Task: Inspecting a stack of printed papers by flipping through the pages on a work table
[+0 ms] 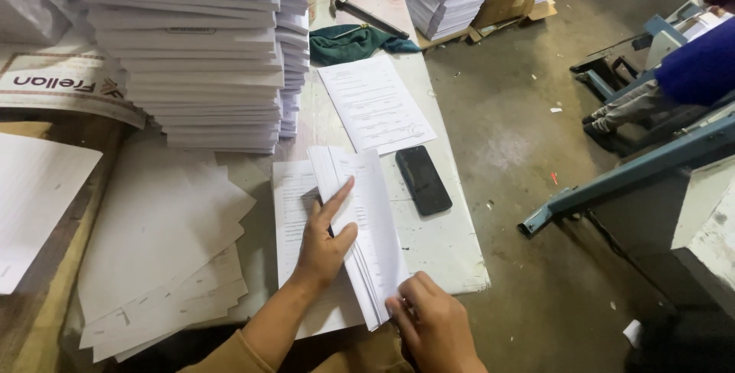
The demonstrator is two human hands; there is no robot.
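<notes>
From the head view: left hand (325, 239) lies flat, fingers spread, on the bundle of printed sheets (366, 227), just left of the black phone (423, 179). Right hand (432, 323) pinches the bundle's near corner, fingers closed on it. The tall paper stack (191, 59) is beyond the phone, up-left.

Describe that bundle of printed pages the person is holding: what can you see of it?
The bundle of printed pages is a thick sheaf of white sheets with fine dark print, its edges fanned slightly. It rests tilted on the pale worktable, over another printed sheet. The left hand lies flat on it, forefinger extended; the right hand pinches its near corner. A black phone lies just beside it.
</notes>
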